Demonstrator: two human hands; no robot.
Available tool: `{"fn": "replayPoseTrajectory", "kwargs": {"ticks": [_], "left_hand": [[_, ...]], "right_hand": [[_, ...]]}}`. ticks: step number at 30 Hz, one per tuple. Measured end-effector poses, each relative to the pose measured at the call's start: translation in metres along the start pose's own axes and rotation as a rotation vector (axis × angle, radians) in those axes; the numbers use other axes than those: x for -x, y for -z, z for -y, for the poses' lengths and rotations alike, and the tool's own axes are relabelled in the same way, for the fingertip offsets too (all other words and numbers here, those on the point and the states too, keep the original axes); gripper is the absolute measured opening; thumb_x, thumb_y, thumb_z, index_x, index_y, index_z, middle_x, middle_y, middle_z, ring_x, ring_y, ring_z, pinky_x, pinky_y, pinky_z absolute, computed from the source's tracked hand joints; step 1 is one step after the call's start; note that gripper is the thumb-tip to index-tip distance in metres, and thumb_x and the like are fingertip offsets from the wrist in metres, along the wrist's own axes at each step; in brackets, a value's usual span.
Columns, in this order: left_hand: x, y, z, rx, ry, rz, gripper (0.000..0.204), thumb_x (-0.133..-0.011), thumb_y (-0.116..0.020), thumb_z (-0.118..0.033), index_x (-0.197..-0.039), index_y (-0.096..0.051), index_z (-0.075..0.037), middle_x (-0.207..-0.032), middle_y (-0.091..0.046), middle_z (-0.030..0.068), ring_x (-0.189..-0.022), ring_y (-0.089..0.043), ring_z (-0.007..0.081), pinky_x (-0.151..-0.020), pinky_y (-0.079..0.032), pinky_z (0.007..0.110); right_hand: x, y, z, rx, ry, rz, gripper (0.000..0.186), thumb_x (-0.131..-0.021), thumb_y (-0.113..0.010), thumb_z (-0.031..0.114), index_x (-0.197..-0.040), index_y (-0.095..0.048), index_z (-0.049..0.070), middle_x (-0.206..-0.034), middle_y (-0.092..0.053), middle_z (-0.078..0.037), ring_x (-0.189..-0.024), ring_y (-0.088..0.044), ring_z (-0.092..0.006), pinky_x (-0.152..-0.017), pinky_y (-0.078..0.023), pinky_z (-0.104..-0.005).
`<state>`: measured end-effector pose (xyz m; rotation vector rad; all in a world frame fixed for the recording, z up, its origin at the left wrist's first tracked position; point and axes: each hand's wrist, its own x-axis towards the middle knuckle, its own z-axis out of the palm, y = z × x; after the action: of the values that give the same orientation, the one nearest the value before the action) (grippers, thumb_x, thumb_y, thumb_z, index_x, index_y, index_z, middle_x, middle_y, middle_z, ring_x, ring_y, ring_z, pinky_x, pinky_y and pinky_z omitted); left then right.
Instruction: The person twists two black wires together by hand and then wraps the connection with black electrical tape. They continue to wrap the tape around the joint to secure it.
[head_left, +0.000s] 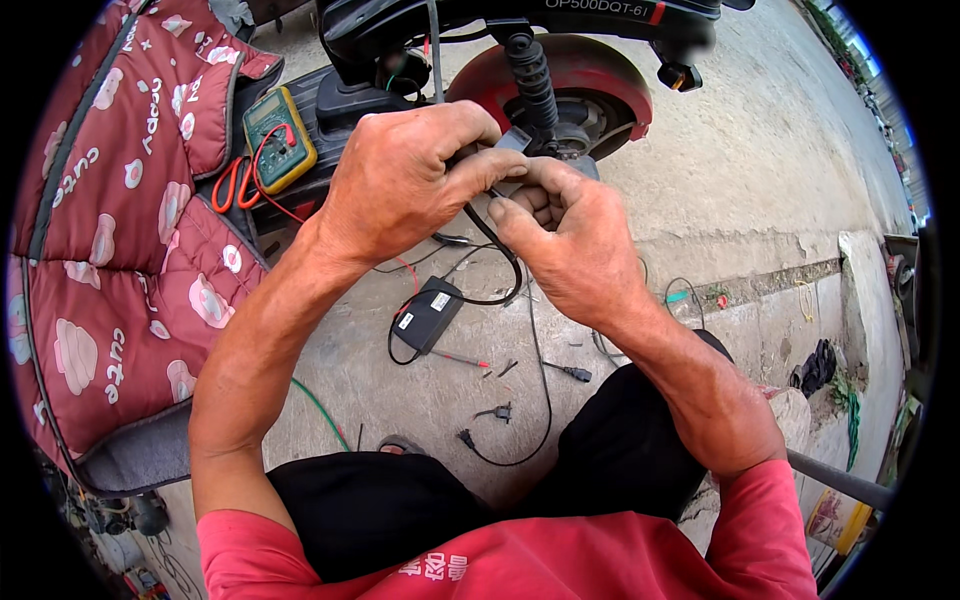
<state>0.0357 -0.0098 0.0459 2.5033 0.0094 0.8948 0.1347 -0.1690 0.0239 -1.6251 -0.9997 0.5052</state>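
Note:
My left hand [395, 180] is closed, thumb and fingers pinched near a black cable [512, 290] that hangs down from between my hands. My right hand [580, 240] is closed too, its fingertips meeting the left thumb at the same spot. A small flat grey piece [514, 140] sticks up between the hands; its kind is unclear, and the fingers hide most of it. The cable curves down to a black box-shaped power adapter [430, 315] on the ground. Both hands are held above the ground, in front of an electric scooter's red-rimmed rear wheel [610, 85].
A yellow-edged multimeter [280, 140] with red leads rests on the scooter's footboard at left. A quilted maroon cover [110, 240] hangs beside it. A shock absorber [532, 85] stands behind my hands. Plug connectors [572, 373], a red-tipped probe [465, 360] and loose cords lie on the concrete.

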Motion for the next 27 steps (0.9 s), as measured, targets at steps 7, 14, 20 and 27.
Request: {"fn": "replayPoseTrajectory", "kwargs": {"ticks": [7,14,20,27], "left_hand": [[0.0,-0.001,-0.003,0.121,0.01,-0.027,0.011,-0.086,-0.074,-0.007,-0.093,-0.069,0.0,-0.08,-0.067,0.0075,-0.068,-0.064,0.0125,-0.061,-0.051,0.027],[0.012,0.003,0.005,0.402,0.198,-0.228,0.009,-0.09,-0.071,-0.007,-0.096,-0.066,-0.002,-0.08,-0.063,-0.0002,-0.065,-0.055,0.0062,-0.059,-0.047,0.022],[0.025,0.002,-0.012,0.61,0.647,-0.031,0.025,-0.09,-0.074,-0.021,-0.096,-0.064,0.001,-0.082,-0.065,0.003,-0.072,-0.059,0.0074,-0.063,-0.049,0.022],[0.031,-0.015,-0.005,0.732,0.576,0.126,0.023,-0.092,-0.071,-0.018,-0.104,-0.064,0.0,-0.092,-0.064,0.002,-0.083,-0.06,0.0084,-0.074,-0.05,0.025]], "right_hand": [[0.002,-0.001,0.001,-0.04,-0.055,-0.009,0.023,-0.085,-0.071,0.013,-0.096,-0.065,-0.006,-0.065,-0.054,0.002,-0.058,-0.045,-0.0043,-0.052,-0.039,-0.0246],[0.001,0.008,0.004,-0.089,-0.126,-0.049,0.023,-0.088,-0.071,0.014,-0.098,-0.064,-0.006,-0.067,-0.053,0.005,-0.06,-0.043,-0.0025,-0.05,-0.036,-0.0229],[0.001,0.011,0.004,-0.146,-0.129,-0.048,0.022,-0.089,-0.069,0.015,-0.095,-0.064,-0.006,-0.066,-0.053,0.005,-0.06,-0.043,-0.0018,-0.049,-0.035,-0.0223],[0.0,0.015,0.002,-0.138,-0.129,-0.024,0.025,-0.09,-0.069,0.019,-0.094,-0.064,-0.005,-0.066,-0.055,0.005,-0.059,-0.045,-0.002,-0.049,-0.036,-0.0215]]}}
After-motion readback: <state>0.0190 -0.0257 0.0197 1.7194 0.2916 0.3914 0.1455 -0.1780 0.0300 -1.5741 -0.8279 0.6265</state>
